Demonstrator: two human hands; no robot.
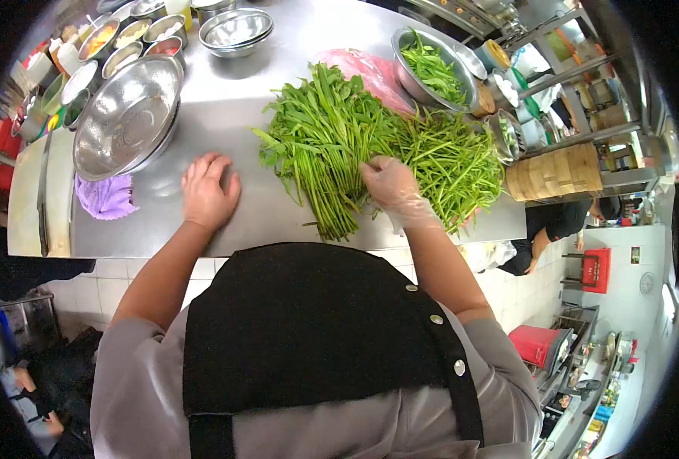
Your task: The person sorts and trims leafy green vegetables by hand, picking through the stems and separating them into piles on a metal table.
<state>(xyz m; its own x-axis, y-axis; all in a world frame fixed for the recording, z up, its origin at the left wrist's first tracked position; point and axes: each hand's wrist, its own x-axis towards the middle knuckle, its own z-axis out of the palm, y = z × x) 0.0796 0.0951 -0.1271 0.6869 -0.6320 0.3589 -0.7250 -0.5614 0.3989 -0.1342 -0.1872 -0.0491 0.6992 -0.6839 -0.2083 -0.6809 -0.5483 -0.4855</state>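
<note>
My left hand (208, 191) is bare and rests on the steel table (224, 138), palm down, with its fingers a little apart and nothing in it. My right hand (390, 183) wears a clear plastic glove. Its fingers are bent together at the stems between two heaps of greens; what they hold, if anything, is hidden. A leafy bundle of greens (316, 145) lies to its left, stem ends toward me. To its right spreads a looser pile of green stems (454, 164). A pink plastic bag (366, 73) lies behind the greens.
A metal bowl of cut greens (416, 80) stands at the back right, near bamboo steamers (553, 172). At left are a large colander (129, 115), a purple cloth (106, 196) and a knife (43, 199) on a cutting board (19, 206). Other people are partly visible at both sides.
</note>
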